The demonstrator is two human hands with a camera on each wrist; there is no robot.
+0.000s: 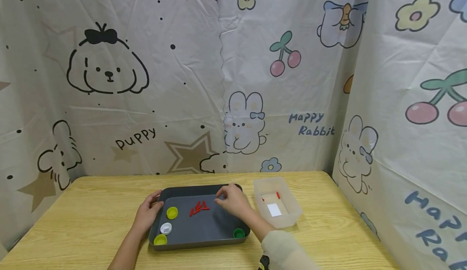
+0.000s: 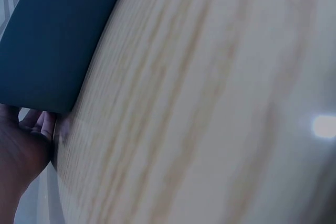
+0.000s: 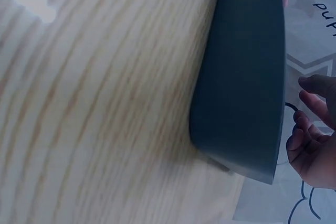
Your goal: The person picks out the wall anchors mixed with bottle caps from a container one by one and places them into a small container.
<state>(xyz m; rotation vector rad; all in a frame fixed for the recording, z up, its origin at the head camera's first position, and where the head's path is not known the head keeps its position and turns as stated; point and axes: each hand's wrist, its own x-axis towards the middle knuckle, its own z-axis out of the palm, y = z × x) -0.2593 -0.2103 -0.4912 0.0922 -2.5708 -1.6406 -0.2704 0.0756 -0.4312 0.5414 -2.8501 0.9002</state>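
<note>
A dark grey rectangular tray (image 1: 204, 231) sits on the table. My left hand (image 1: 147, 211) grips its left side, the thumb at the rim; the left wrist view also shows this hand (image 2: 23, 148) against the tray wall (image 2: 58, 40). Over the tray's right part hovers my right hand (image 1: 233, 200), its fingers loosely bent. In the right wrist view nothing shows between the fingers of that hand (image 3: 315, 135). Several small red sticks (image 1: 198, 208) lie in a loose pile mid-tray. Two yellow caps (image 1: 172, 212) and a white cap (image 1: 166, 228) are at the left, a green cap (image 1: 238, 233) at the lower right.
Right of the tray stands a translucent plastic box (image 1: 292, 217) holding a white square (image 1: 274, 210) and two red pieces (image 1: 278, 195). Both rest on a light wooden table (image 1: 91, 221). A printed cloth (image 1: 182, 79) hangs behind and at the sides.
</note>
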